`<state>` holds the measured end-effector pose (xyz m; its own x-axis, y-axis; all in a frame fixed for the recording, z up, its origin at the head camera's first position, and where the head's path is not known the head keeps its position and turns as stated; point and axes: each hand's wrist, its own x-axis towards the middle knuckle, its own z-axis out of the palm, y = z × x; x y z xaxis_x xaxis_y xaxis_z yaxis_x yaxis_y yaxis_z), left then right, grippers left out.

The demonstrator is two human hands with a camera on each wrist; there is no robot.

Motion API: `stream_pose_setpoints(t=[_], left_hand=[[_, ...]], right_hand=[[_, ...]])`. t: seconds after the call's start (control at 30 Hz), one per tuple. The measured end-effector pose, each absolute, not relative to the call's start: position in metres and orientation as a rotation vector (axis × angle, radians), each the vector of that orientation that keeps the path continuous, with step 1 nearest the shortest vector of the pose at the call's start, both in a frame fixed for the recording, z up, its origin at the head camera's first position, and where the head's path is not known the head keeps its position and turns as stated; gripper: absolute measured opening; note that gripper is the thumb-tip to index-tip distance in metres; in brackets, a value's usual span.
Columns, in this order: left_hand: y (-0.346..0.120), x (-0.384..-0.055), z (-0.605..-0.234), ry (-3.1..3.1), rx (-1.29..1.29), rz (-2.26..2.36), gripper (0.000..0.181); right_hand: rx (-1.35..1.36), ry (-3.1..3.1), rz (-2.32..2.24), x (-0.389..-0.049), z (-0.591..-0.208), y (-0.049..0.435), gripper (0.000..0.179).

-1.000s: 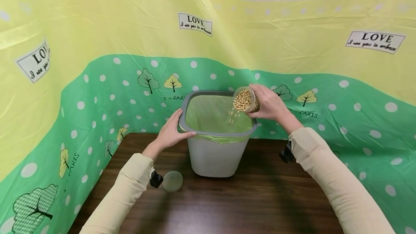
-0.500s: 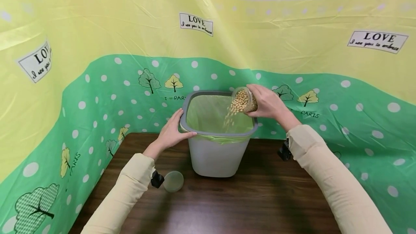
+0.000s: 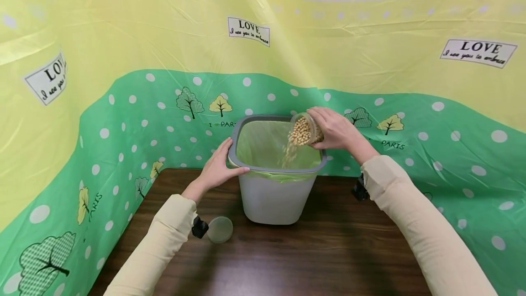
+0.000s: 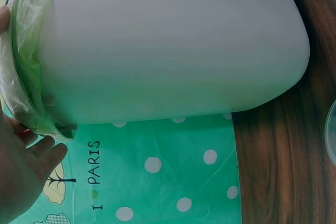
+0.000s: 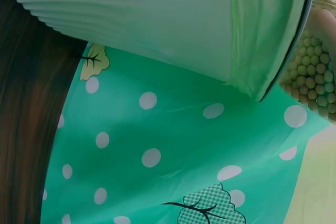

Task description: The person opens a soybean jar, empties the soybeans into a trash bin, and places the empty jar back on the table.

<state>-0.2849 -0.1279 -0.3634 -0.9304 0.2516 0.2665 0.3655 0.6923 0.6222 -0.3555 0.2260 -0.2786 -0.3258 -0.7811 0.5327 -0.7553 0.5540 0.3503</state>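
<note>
A light grey trash can (image 3: 271,200) with a dark grey rim and green bag liner (image 3: 263,145) stands on the table. My left hand (image 3: 214,171) holds its rim at the left, with the thumb along the front corner. Over the can's right side, my right hand (image 3: 334,129) grips a clear jar (image 3: 315,128), tipped with its mouth to the left. Pale round soybeans (image 3: 301,131) fill much of the jar and spill from its mouth into the can. The right wrist view shows more soybeans (image 5: 313,74) through the jar wall. What lies at the can's bottom is hidden.
A round translucent lid (image 3: 220,229) lies on the dark wood table (image 3: 283,264), left of the can and near the left wrist's black camera (image 3: 200,227). A patterned green and yellow curtain (image 3: 164,136) hangs close behind the can and along both sides.
My right hand has shifted slightly left and tipped the jar further. The stream of soybeans has grown thicker. The left hand keeps its place on the rim.
</note>
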Motion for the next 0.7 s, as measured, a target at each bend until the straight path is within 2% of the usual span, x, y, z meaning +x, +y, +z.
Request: stream_pose_setpoints(t=[0.7], left_hand=[[-0.129, -0.285, -0.362, -2.758, -0.495, -1.042, 0.097]], right_hand=[[1.440, -2.051, -0.142, -0.368, -0.271, 0.221, 0.098]])
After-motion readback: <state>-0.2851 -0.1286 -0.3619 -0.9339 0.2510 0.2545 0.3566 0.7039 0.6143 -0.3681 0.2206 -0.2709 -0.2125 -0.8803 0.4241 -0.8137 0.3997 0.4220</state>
